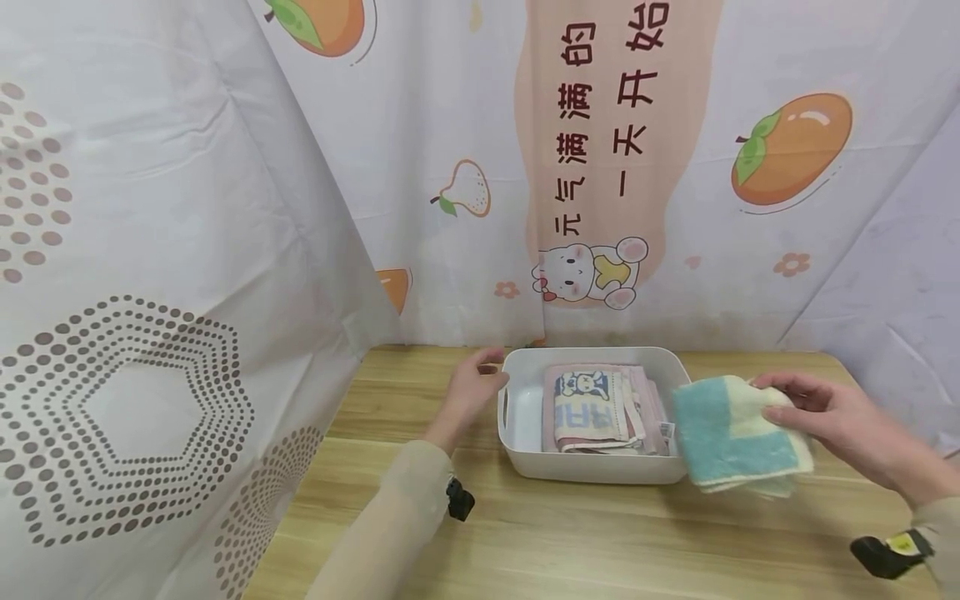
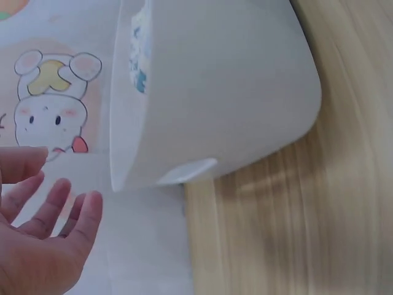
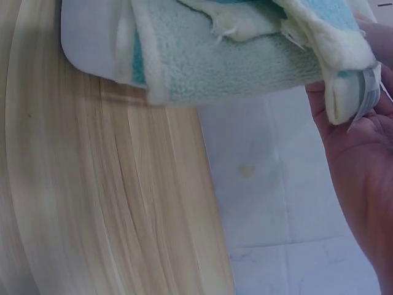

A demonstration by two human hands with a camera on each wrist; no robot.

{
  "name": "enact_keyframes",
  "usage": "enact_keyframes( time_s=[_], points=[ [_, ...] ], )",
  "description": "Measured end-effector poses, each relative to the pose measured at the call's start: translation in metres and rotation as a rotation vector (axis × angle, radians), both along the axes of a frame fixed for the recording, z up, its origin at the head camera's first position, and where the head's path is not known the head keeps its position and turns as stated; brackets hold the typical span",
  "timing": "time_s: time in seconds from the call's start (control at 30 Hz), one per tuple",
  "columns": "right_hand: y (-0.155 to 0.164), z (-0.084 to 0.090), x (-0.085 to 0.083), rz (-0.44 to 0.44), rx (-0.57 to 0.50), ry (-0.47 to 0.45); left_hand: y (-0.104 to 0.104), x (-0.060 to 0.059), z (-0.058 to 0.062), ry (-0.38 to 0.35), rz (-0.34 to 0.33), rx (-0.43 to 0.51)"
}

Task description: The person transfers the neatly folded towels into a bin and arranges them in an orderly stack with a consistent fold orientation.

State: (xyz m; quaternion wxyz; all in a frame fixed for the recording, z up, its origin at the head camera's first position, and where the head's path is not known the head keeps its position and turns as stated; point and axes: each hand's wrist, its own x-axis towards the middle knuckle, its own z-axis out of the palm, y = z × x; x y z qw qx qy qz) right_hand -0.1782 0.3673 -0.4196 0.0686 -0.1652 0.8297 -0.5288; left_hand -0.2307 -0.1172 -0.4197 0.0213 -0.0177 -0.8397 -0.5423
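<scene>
A folded teal and cream towel [image 1: 738, 433] is held up by my right hand [image 1: 832, 417], thumb on top and fingers beneath, at the right end of a white plastic bin [image 1: 600, 468]. In the right wrist view the towel [image 3: 233, 67] shows its folded layers and a small label near the palm. Inside the bin lie folded towels [image 1: 592, 408], pink and cream with a blue bear pattern. My left hand [image 1: 474, 383] is beside the bin's left end, fingers loosely bent. The left wrist view shows that hand [image 2: 49, 239] holding nothing, apart from the bin's wall [image 2: 227, 80].
The bin stands on a wooden table [image 1: 525, 533] near its back edge. Behind hangs a white printed curtain [image 1: 450, 108] with fruit and a cartoon bear; another patterned sheet [image 1: 150, 250] hangs at the left.
</scene>
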Motion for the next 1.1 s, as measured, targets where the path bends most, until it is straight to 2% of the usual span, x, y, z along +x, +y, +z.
enact_keyframes(
  time_s=[0.17, 0.37, 0.5, 0.6, 0.77, 1.1],
  points=[
    [-0.009, 0.003, 0.002, 0.021, -0.073, 0.023, 0.013, 0.003, 0.006, 0.048, -0.061, 0.039],
    [-0.019, 0.008, 0.002, 0.011, -0.037, 0.034, 0.03, 0.012, 0.013, 0.001, -0.161, 0.04],
    [-0.025, 0.012, 0.002, -0.013, 0.016, 0.032, 0.038, 0.015, 0.014, -0.015, -0.229, 0.018],
    [-0.03, 0.014, 0.002, -0.027, 0.03, 0.037, 0.044, 0.017, 0.014, -0.021, -0.276, 0.037],
    [-0.038, 0.015, 0.001, -0.019, -0.01, 0.057, 0.052, 0.02, 0.015, -0.042, -0.339, 0.108],
    [-0.052, 0.019, 0.0, -0.028, -0.041, 0.045, 0.069, 0.029, 0.016, -0.014, -0.465, 0.133]
  ],
)
